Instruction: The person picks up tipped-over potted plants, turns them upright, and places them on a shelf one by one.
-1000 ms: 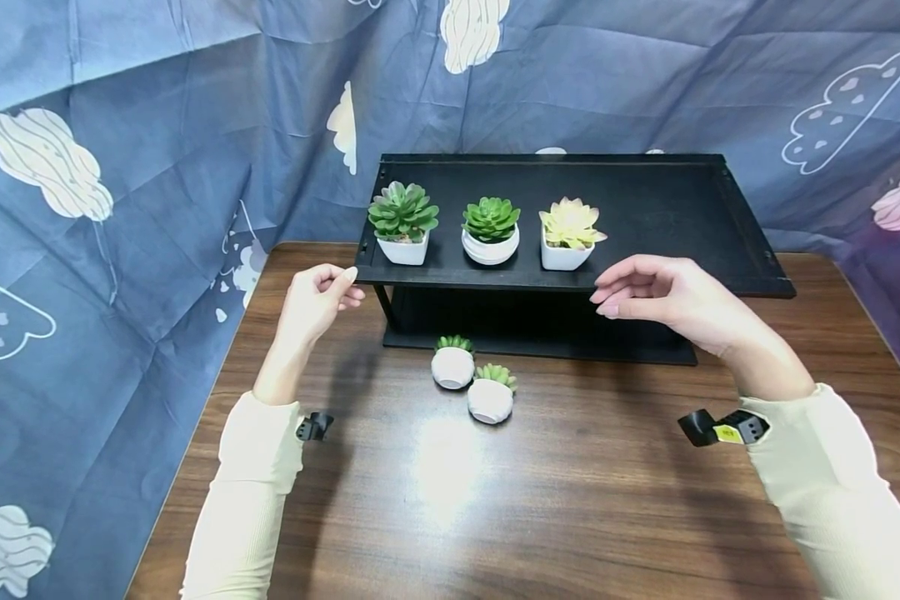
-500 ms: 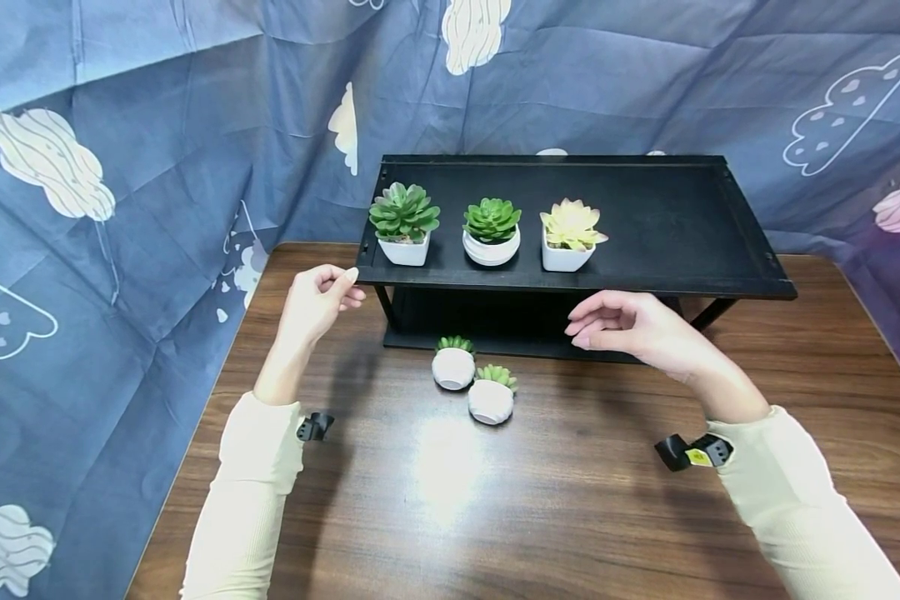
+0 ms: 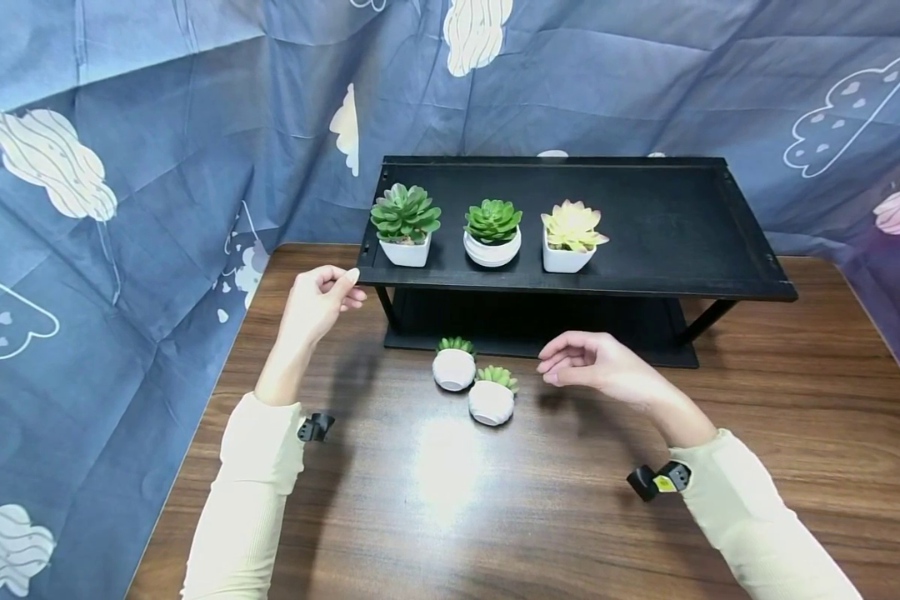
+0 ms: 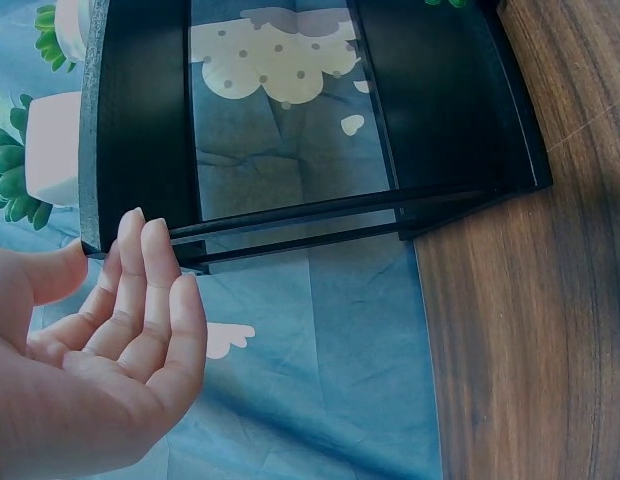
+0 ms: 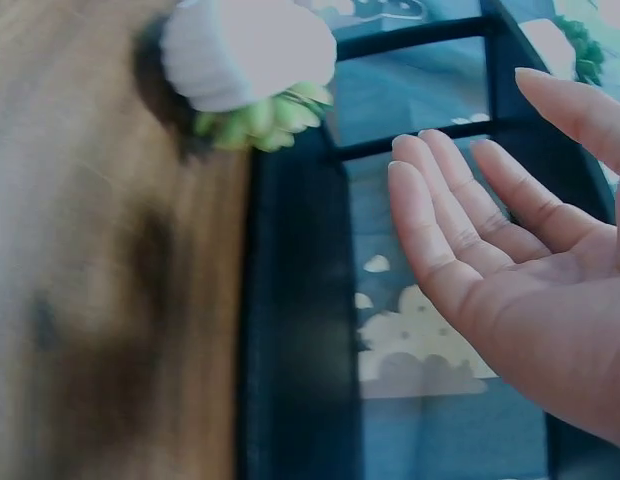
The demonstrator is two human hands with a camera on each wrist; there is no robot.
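Note:
My left hand (image 3: 318,296) pinches the front left corner of a black two-tier shelf (image 3: 667,217), thumb on top and fingers beneath in the left wrist view. My right hand (image 3: 596,362) hovers over the table in front of the shelf, fingers relaxed and holding nothing. Just left of it lies a white round pot with a light green succulent (image 3: 491,402), tipped so its base faces me. A second white round pot with a darker green succulent (image 3: 453,369) lies beside that one, also tipped.
Along the shelf's upper tier stand a large green succulent in a square pot (image 3: 405,225), a green one in a round pot (image 3: 492,233) and a pale yellow one in a square pot (image 3: 570,237). A blue cloth (image 3: 607,75) hangs behind the wooden table (image 3: 390,517).
My right hand has come down and left from the shelf's front edge toward the tipped pots. The left hand stays at the shelf corner.

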